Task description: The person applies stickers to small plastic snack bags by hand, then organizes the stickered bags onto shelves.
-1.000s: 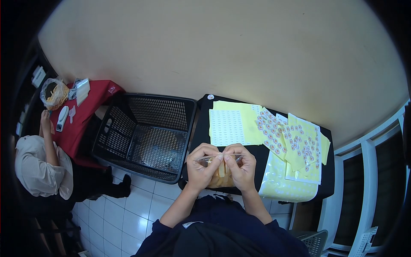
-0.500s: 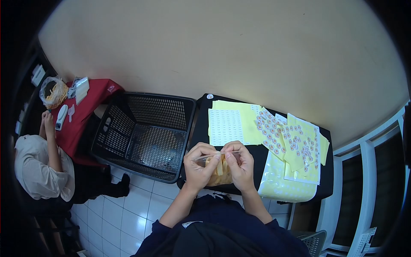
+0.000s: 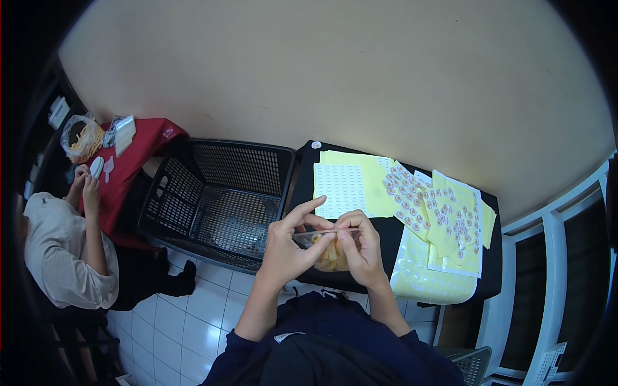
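Fingers (image 3: 335, 237) of both hands pinched on clear snack bag (image 3: 328, 248), top edge. Long axis left-right, above black worktop (image 3: 302, 174). Left hand (image 3: 290, 248) nearer basket (image 3: 219, 199).

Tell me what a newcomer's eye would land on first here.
First, the two hands at bottom centre: the left hand and right hand pinch the top edge of a small clear bag of yellowish pieces. Left of them stands a big black basket; to the right, yellow sticker sheets cover a black table.
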Demonstrator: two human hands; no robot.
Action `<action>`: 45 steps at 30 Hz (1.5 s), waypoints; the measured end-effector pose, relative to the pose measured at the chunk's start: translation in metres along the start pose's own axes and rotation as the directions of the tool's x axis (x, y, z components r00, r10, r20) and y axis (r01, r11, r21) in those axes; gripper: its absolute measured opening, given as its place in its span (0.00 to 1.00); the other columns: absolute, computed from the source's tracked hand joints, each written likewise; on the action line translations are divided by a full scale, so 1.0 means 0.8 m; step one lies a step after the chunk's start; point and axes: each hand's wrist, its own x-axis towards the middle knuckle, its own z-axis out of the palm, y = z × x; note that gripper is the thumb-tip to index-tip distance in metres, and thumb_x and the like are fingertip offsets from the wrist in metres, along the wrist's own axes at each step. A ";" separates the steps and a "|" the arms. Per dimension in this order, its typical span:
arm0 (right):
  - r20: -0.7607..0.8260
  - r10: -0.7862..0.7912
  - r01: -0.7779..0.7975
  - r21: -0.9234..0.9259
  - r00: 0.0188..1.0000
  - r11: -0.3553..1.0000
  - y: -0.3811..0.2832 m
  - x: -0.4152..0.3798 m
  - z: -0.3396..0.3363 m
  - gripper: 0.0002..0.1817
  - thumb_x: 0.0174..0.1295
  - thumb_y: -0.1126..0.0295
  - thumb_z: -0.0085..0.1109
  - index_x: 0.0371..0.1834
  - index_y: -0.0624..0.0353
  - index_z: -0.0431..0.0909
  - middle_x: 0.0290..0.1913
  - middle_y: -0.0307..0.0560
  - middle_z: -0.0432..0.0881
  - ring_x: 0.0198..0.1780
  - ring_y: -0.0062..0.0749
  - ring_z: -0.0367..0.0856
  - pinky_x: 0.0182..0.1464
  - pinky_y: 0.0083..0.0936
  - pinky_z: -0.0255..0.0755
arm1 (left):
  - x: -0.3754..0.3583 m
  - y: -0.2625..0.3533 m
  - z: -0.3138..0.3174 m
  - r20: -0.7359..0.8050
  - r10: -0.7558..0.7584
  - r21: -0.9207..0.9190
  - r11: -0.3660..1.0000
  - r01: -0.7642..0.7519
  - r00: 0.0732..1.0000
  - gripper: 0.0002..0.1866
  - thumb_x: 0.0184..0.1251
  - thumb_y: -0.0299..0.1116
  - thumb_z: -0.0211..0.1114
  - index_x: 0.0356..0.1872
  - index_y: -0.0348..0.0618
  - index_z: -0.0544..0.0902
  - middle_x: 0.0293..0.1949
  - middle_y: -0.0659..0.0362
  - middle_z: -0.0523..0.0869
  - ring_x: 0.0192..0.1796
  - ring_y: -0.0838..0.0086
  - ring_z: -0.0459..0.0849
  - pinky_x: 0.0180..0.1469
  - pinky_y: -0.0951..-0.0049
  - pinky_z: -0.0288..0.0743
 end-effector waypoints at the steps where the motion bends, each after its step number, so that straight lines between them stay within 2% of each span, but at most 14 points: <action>1: 0.036 -0.010 0.010 0.001 0.999 1.000 -0.002 0.001 -0.002 0.04 0.57 0.76 0.49 0.33 0.65 0.67 0.35 0.47 0.71 0.36 0.24 0.72 0.40 0.19 0.66 | 0.000 0.002 -0.001 -0.001 -0.007 0.032 0.999 0.007 1.000 0.27 0.42 0.27 0.66 0.50 0.40 0.73 0.26 0.62 0.84 0.29 0.83 0.79 0.30 0.82 0.64; 2: 0.071 -0.022 0.022 0.002 0.997 1.000 -0.002 0.002 -0.004 0.04 0.57 0.76 0.48 0.34 0.65 0.67 0.37 0.47 0.71 0.37 0.25 0.71 0.40 0.20 0.66 | 0.000 0.003 -0.001 -0.001 -0.012 0.064 0.998 0.012 1.000 0.27 0.42 0.27 0.66 0.50 0.40 0.74 0.25 0.62 0.84 0.29 0.83 0.79 0.30 0.81 0.64; 6: 0.052 0.014 -0.016 0.034 0.999 0.999 0.001 0.001 -0.008 0.04 0.58 0.77 0.47 0.35 0.66 0.67 0.39 0.48 0.70 0.39 0.24 0.71 0.42 0.19 0.67 | -0.002 0.000 0.003 -0.035 0.016 0.046 0.999 -0.015 0.999 0.28 0.42 0.27 0.66 0.51 0.40 0.73 0.24 0.62 0.84 0.29 0.83 0.79 0.31 0.81 0.64; 12: 0.054 0.049 -0.051 0.041 0.997 0.998 -0.003 -0.001 -0.008 0.04 0.58 0.78 0.48 0.35 0.67 0.69 0.39 0.47 0.71 0.39 0.22 0.73 0.43 0.18 0.69 | 0.001 0.001 0.002 -0.016 0.074 0.103 0.992 -0.072 0.997 0.34 0.42 0.26 0.65 0.58 0.39 0.67 0.24 0.62 0.84 0.29 0.80 0.80 0.33 0.81 0.65; 14: 0.053 0.076 -0.078 0.030 0.996 0.996 -0.004 -0.001 -0.007 0.03 0.58 0.78 0.49 0.34 0.66 0.70 0.38 0.46 0.72 0.37 0.22 0.73 0.41 0.17 0.68 | 0.003 0.006 0.000 0.036 0.165 0.280 0.945 -0.169 0.986 0.36 0.42 0.25 0.66 0.59 0.38 0.65 0.24 0.60 0.83 0.31 0.75 0.80 0.37 0.78 0.67; 15: 0.053 0.076 -0.077 0.030 0.996 0.997 -0.003 -0.001 -0.007 0.03 0.58 0.78 0.49 0.34 0.66 0.70 0.38 0.46 0.72 0.37 0.22 0.73 0.41 0.17 0.68 | 0.003 0.007 0.001 0.037 0.166 0.279 0.945 -0.170 0.985 0.36 0.42 0.25 0.66 0.59 0.38 0.65 0.24 0.60 0.83 0.31 0.75 0.80 0.37 0.78 0.67; 17: 0.042 0.000 0.007 -0.156 0.999 0.988 0.001 -0.001 -0.009 0.03 0.58 0.77 0.49 0.32 0.66 0.71 0.36 0.46 0.73 0.36 0.23 0.74 0.38 0.17 0.70 | 0.001 0.008 0.003 0.047 0.134 0.307 0.941 -0.142 0.990 0.34 0.44 0.24 0.66 0.58 0.37 0.65 0.25 0.59 0.83 0.33 0.72 0.80 0.42 0.75 0.68; 20: -0.049 -0.029 0.017 -0.234 0.998 0.972 -0.006 0.001 -0.004 0.02 0.55 0.80 0.50 0.31 0.66 0.71 0.33 0.48 0.75 0.34 0.28 0.76 0.38 0.21 0.71 | -0.003 -0.005 0.017 -0.009 0.174 0.250 0.954 -0.167 0.985 0.30 0.45 0.23 0.66 0.54 0.37 0.67 0.27 0.60 0.83 0.34 0.72 0.80 0.45 0.72 0.67; 26: -0.089 -0.058 0.034 -0.252 0.994 0.967 -0.003 0.002 -0.006 0.01 0.55 0.80 0.50 0.30 0.66 0.70 0.33 0.48 0.75 0.33 0.30 0.76 0.38 0.21 0.71 | 0.001 -0.010 0.020 0.008 0.257 0.295 0.923 -0.248 0.966 0.25 0.46 0.24 0.66 0.49 0.35 0.69 0.28 0.59 0.82 0.34 0.71 0.80 0.45 0.71 0.67; 29: -0.074 -0.069 0.046 -0.280 0.995 0.959 -0.002 0.003 -0.010 0.01 0.55 0.80 0.50 0.30 0.66 0.71 0.33 0.48 0.75 0.33 0.30 0.76 0.37 0.21 0.71 | 0.005 -0.010 0.015 0.063 0.204 0.272 0.938 -0.214 0.977 0.25 0.46 0.25 0.66 0.48 0.34 0.69 0.30 0.58 0.82 0.34 0.71 0.80 0.45 0.71 0.66; 33: -0.052 -0.059 0.040 -0.312 0.997 0.949 -0.003 0.003 -0.015 0.02 0.55 0.80 0.50 0.31 0.66 0.71 0.33 0.48 0.75 0.32 0.29 0.76 0.37 0.20 0.71 | 0.007 -0.014 0.011 0.106 0.217 0.284 0.929 -0.238 0.970 0.25 0.47 0.25 0.66 0.48 0.34 0.69 0.31 0.58 0.82 0.33 0.71 0.79 0.45 0.71 0.65; 35: -0.059 -0.032 0.013 -0.301 0.998 0.954 -0.002 0.003 -0.018 0.04 0.57 0.76 0.50 0.30 0.66 0.71 0.33 0.47 0.75 0.33 0.23 0.74 0.35 0.16 0.69 | 0.008 -0.016 0.009 0.133 0.209 0.271 0.933 -0.238 0.969 0.25 0.47 0.24 0.65 0.49 0.34 0.69 0.31 0.58 0.82 0.33 0.71 0.79 0.44 0.71 0.65; 38: -0.053 -0.032 0.014 -0.304 0.998 0.952 -0.006 0.005 -0.019 0.01 0.56 0.80 0.50 0.30 0.66 0.71 0.33 0.48 0.75 0.32 0.28 0.76 0.36 0.20 0.71 | 0.009 -0.017 0.005 0.159 0.200 0.289 0.927 -0.239 0.967 0.25 0.47 0.23 0.65 0.49 0.34 0.69 0.29 0.58 0.81 0.34 0.71 0.79 0.44 0.71 0.65; 45: -0.051 -0.004 -0.010 -0.285 0.999 0.959 0.002 0.006 -0.029 0.01 0.56 0.80 0.49 0.30 0.67 0.71 0.32 0.47 0.74 0.33 0.27 0.77 0.36 0.19 0.71 | 0.013 -0.026 0.000 0.213 0.271 0.327 0.886 -0.330 0.939 0.26 0.47 0.24 0.65 0.50 0.35 0.68 0.27 0.59 0.79 0.33 0.70 0.77 0.43 0.71 0.66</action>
